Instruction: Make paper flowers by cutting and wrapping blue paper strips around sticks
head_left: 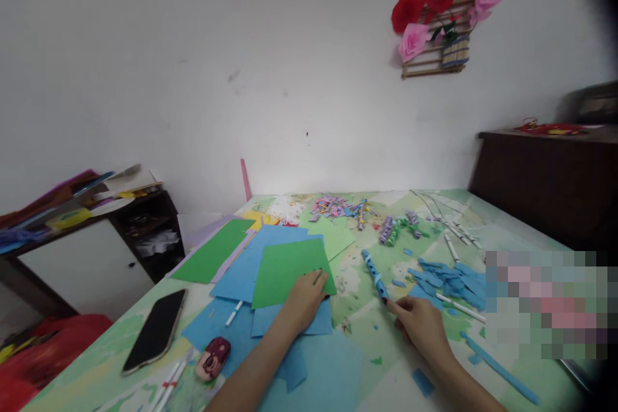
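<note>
My left hand (308, 301) rests on a green sheet of paper (282, 270), its fingers stretched out at the sheet's right edge. Blue sheets (270, 238) lie under and around the green one. In my right hand (421, 320), a slim blue paper roll (374, 273) with dark marks and a lighter band is pinched at its near end between thumb and fingers. It points away from me, slightly to the left. Torn blue paper scraps (449, 280) lie just right of the roll, with a white pen (461, 308) beside them.
At left lie a phone (155, 333), a dark-red patterned case (213, 359) and white pens (168, 386). Purple and green curled paper pieces (398, 230) and a heap of coloured scraps (333, 206) are farther back. A blue strip (499, 367) lies at right.
</note>
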The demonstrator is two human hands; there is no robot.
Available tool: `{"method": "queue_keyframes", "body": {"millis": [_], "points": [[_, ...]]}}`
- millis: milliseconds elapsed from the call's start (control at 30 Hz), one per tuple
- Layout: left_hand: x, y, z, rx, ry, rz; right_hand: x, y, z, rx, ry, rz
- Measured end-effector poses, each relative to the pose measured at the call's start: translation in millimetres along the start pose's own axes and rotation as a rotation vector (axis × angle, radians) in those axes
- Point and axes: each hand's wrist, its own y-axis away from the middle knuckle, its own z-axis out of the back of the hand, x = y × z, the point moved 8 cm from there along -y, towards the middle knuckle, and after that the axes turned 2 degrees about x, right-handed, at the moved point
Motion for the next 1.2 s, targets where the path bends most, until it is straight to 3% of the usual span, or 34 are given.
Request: {"method": "queue_keyframes", "body": {"millis": [200,533,633,800,867,967,1200], "points": [[-15,-10,-11.2,-0.008,-0.002,0.000,2,1,3,-0.052,0.046,0.052],[-16,-4,-9.3,-0.068,-0.029,0.024,1,-1,-6,0.033,-0.060,0.111],[-13,-2,-8.6,-0.068,-0.027,0.044,11,2,-6,0.012,-0.008,0.238],[-15,-2,-7.9,-0.099,-0.061,0.004,40,17,-4,-0.094,0.222,0.605],[-15,-1,-6.8,-0.114,-0.060,0.002,43,19,-4,-0.136,0.329,0.664],[-19,1,-4.8,-0.134,-0.004,-0.048,30,14,-6,-0.113,0.499,0.582],[-26,6,-7.9,-0.120,0.076,-0.158,0,6,-24,0.163,0.630,0.448]]}}
